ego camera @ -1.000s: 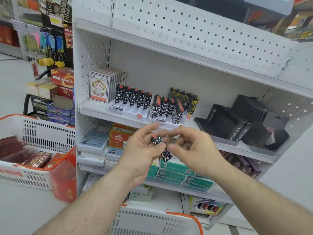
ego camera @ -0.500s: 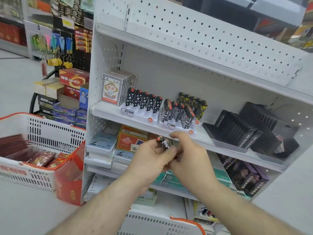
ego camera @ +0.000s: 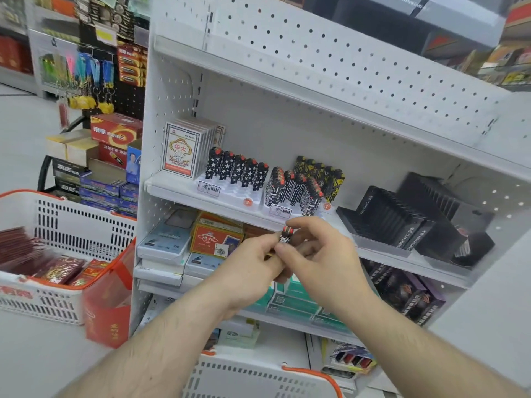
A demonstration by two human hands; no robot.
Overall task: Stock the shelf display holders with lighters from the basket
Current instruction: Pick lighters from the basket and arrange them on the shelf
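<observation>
A small bunch of lighters (ego camera: 286, 234) is held between both hands, just in front of the shelf (ego camera: 184, 193) and a little below its front edge. The left hand (ego camera: 253, 262) is curled round the lower part of the bunch, and its grip is clamped on it. The right hand (ego camera: 319, 254) pinches the top of the bunch with thumb and finger, so that grip is closed on the lighters too. How many lighters are in the bunch cannot be told.

Some of the job looks done. One clear holder (ego camera: 230, 191) on the shelf carries a back row of star lighters (ego camera: 238, 170), but its front rows look bare. The next holder (ego camera: 283, 209) is much fuller, with striped lighters (ego camera: 290, 188) in front and yellow-marked ones (ego camera: 324, 175) behind.

More is left to do. The bunch in the hands has not yet been put into a holder, and the bare slots need filling. A white basket (ego camera: 258, 377) with an orange handle is seen low down, below the hands, but what is inside it is hidden.
</observation>
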